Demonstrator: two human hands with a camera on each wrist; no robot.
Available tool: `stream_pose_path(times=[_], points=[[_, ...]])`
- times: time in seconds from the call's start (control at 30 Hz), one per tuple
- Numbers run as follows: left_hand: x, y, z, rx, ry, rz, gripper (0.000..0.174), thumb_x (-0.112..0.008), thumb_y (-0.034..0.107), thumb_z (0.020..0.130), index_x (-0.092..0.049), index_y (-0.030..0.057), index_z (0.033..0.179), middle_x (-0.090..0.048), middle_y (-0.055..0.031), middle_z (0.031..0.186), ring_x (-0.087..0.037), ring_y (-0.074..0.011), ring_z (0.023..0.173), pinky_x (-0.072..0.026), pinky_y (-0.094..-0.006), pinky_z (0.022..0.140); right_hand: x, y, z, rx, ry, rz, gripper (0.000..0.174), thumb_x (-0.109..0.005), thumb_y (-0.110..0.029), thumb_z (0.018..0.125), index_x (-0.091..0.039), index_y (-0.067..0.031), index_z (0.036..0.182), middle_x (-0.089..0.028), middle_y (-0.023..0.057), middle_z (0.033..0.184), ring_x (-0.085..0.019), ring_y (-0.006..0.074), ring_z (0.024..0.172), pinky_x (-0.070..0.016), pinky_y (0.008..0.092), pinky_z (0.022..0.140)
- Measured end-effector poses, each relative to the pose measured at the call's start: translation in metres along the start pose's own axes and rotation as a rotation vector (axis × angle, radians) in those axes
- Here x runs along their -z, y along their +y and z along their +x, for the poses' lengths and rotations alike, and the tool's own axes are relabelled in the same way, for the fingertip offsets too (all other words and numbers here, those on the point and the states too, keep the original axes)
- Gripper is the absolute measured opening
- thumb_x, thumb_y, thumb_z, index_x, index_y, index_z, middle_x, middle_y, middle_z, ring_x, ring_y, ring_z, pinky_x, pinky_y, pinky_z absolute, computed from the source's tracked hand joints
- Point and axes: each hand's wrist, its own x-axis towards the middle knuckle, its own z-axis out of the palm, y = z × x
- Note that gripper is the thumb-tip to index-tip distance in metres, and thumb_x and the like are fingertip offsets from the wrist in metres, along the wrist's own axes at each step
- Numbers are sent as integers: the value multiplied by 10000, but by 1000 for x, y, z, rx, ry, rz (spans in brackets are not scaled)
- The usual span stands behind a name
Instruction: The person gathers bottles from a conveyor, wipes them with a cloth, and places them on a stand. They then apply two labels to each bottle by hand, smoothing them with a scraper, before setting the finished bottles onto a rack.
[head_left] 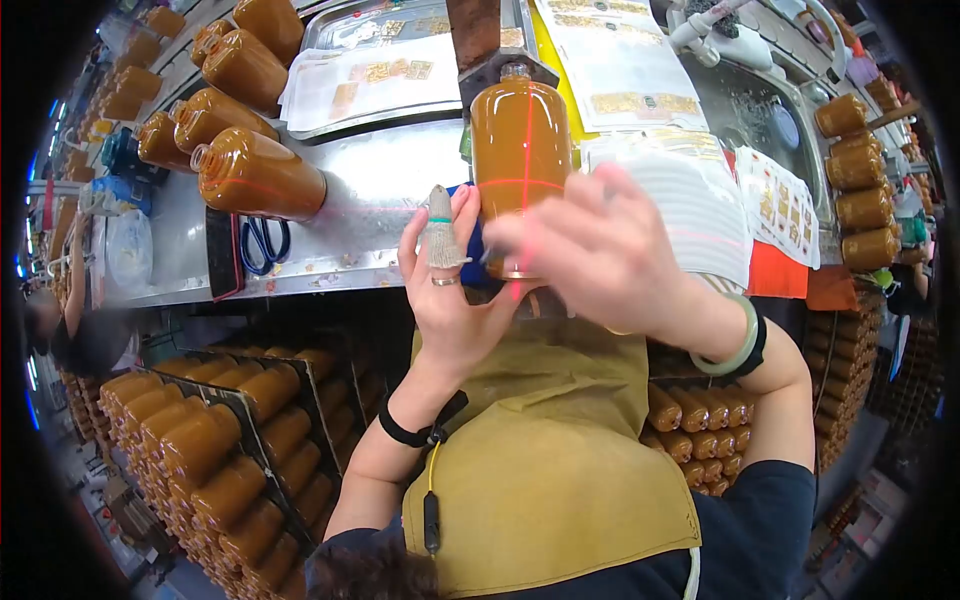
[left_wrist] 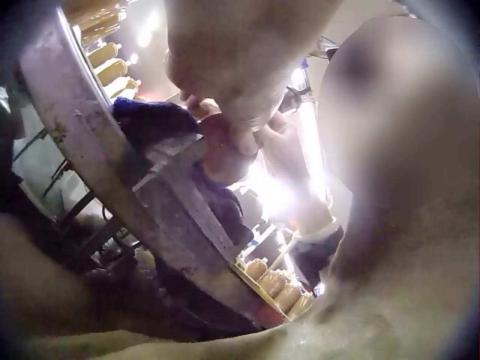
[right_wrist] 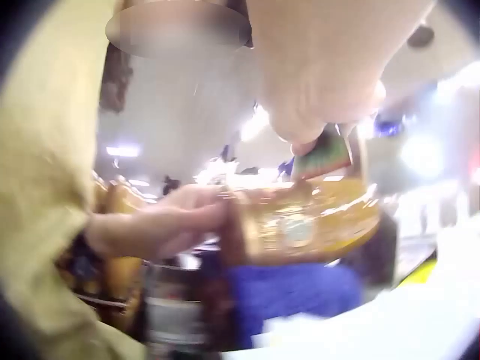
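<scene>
A glossy amber-brown bottle (head_left: 520,140) lies on its side in front of the person, neck pointing away. Beneath it is a blue cloth (right_wrist: 300,296), and pale gold marking (right_wrist: 298,231) shows on its side in the right wrist view. My left hand (head_left: 450,300) is at the bottle's base, thumb by the bottom and fingers extended along its left side. One finger wears a grey cloth cover (head_left: 440,235). Blurred by motion, my right hand (head_left: 600,250) is over the lower bottle; it pinches a small flat green piece (right_wrist: 322,159) with a reddish edge against the upper side.
More amber bottles (head_left: 262,178) lie at the left, near blue-handled scissors (head_left: 264,245). Sheets of gold decals (head_left: 380,75) rest on a tray behind; others (head_left: 780,205) lie at the right beside a sink (head_left: 815,120). Stacked bottles (head_left: 190,430) fill racks below.
</scene>
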Motion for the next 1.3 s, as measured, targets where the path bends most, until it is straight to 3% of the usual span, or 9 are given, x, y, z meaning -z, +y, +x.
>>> stream_pose_path(times=[0.1,0.27,0.43,0.67,0.77,0.87,1.0,1.1,1.3], points=[[1,-9,-6,94,-60,-117,800,-912,135,726,-562,-40,1423,-634,-179,1413,-580,-355,1328,-400,-468,1151,25,38,22,-151,134,-418,142,-755,-145,814,-719,-147,952,-682,10,826,-614,216,751,-485,359,713],[-4,-7,0,-101,23,-118,729,-895,35,694,-641,17,1377,-583,-247,1453,-607,-426,1276,-480,-481,1090,27,37,16,-460,333,57,227,-783,-29,828,-730,-62,1047,-742,91,957,-698,302,889,-538,386,803],[-11,-8,-14,200,23,-404,622,-876,16,725,-659,-76,1300,-595,-283,1433,-610,-461,1274,-505,-479,1057,31,34,-13,-651,251,228,255,-703,47,903,-689,-20,1149,-729,120,996,-711,240,905,-544,323,833],[-7,6,3,-193,70,106,396,-820,93,765,-719,0,1136,-622,-169,1424,-575,-371,1278,-530,-465,1014,33,43,-22,-843,407,587,173,-577,-51,1045,-629,-14,1205,-631,6,1011,-561,90,919,-464,240,815],[-9,1,14,-297,27,164,349,-809,113,771,-777,138,1118,-634,-120,1380,-589,-351,1235,-551,-439,964,34,52,-10,-904,307,477,261,-754,-198,947,-543,-45,966,-442,-18,799,-370,58,736,-352,246,646],[-5,-5,16,-347,11,143,446,-844,67,722,-803,195,1147,-638,-123,1337,-625,-361,1186,-578,-414,886,27,90,0,-889,158,244,357,-796,-226,913,-488,-49,878,-419,11,730,-368,72,686,-352,273,603],[-9,-10,1,-257,94,-68,532,-855,-29,651,-711,9,1161,-629,-223,1361,-646,-406,1212,-574,-459,976,6,128,13,-823,133,180,402,-815,-228,895,-483,-26,794,-484,92,679,-428,194,627,-408,363,591],[-10,-12,-5,-102,80,-221,659,-906,16,666,-640,-91,1260,-617,-265,1395,-641,-437,1229,-539,-461,1029,-12,125,14,-732,125,171,368,-814,-229,915,-525,-20,826,-502,56,684,-446,133,644,-423,320,592],[-7,-10,-4,43,-26,-162,870,-924,66,676,-522,-12,1444,-505,-253,1514,-542,-406,1350,-439,-461,1128,17,140,-34,-919,-66,193,326,-824,-258,893,-618,-12,836,-612,79,748,-555,148,681,-474,320,634]])
